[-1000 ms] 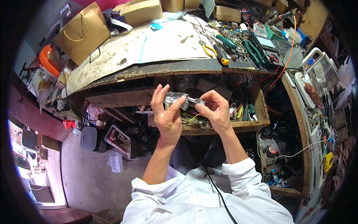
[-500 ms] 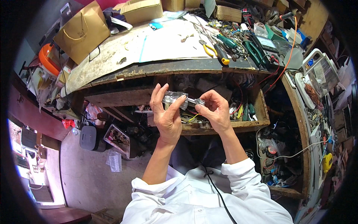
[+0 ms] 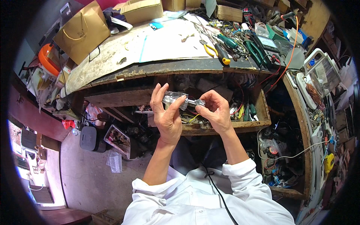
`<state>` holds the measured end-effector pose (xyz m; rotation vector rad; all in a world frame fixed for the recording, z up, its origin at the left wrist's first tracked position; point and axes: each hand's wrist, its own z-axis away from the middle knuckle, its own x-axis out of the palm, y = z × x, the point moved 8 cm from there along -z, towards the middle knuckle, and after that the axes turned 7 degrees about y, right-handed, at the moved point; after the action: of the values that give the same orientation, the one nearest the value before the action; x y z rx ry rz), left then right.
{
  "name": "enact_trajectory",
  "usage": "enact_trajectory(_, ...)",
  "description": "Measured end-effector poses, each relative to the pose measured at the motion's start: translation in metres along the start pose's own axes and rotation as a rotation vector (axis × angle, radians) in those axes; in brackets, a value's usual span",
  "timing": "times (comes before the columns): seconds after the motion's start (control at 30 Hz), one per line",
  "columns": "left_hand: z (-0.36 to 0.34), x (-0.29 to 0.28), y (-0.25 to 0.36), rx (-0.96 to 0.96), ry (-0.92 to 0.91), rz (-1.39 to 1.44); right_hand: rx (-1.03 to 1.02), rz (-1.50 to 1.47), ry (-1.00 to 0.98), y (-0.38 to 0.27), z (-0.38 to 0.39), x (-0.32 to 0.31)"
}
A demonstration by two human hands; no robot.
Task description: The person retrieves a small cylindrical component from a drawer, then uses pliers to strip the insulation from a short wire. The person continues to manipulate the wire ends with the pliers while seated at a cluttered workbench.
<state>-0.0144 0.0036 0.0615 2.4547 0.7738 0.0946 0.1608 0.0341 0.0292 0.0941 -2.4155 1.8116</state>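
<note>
clear wrapper (image 3: 171,98) shifted slightly left, more of the slim silver piece (image 3: 192,101) showing beside it

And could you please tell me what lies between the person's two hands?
In the head view, a clear plastic bag, held by the left hand, and a slim shiny piece reaching the right hand lie between them.

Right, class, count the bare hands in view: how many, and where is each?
2: the left hand, holding a clear plastic packet, and the right hand, just right of it.
</note>
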Motion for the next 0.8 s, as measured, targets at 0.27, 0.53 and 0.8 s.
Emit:
enact_trajectory(0.27,-0.001,0.000,0.001,-0.004,-0.015,-0.017,-0.023,0.047,0.006,0.003,-0.001,-0.003)
enact_trajectory(0.53,0.000,0.000,0.001,0.002,-0.016,-0.028,0.001,-0.005,0.029,0.000,-0.001,0.000)
enact_trajectory(0.8,-0.001,-0.001,0.003,0.024,-0.005,-0.028,0.061,0.061,-0.016,0.009,-0.001,-0.004)
